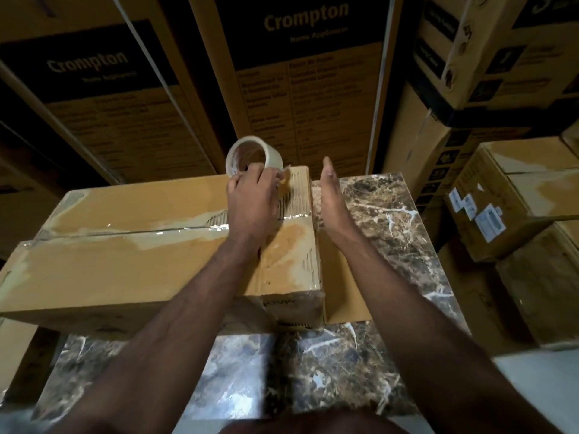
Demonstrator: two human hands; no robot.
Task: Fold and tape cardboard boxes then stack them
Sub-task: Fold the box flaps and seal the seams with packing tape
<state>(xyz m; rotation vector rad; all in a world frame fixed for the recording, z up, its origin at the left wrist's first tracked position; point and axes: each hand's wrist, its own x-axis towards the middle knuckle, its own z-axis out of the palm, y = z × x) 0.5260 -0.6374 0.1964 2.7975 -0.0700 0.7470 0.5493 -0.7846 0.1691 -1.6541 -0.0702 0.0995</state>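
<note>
One cardboard box (131,245) lies long and flat across the marble-patterned bench (376,214), its two top flaps closed and a strip of glossy clear tape running along the middle seam. Its brown surface is scuffed, with pale torn patches where the outer paper has peeled and bare corrugated ribs show near the far right corner. One roll of tape (249,156), a pale ring with a hollow core, stands on edge at the far side of the box top. The left hand (252,202) rests on the right end of the box, its fingers curled round the near side of the roll and gripping it. The right hand (329,195) is just off the right end of the box, apart from it, above the bench, fingers straight and together, holding nothing. A flat piece of brown cardboard (341,277) lies on the bench under that forearm. Stacked cartons (297,73) printed "Crompton" rise behind, with more plain cartons at right.
</note>
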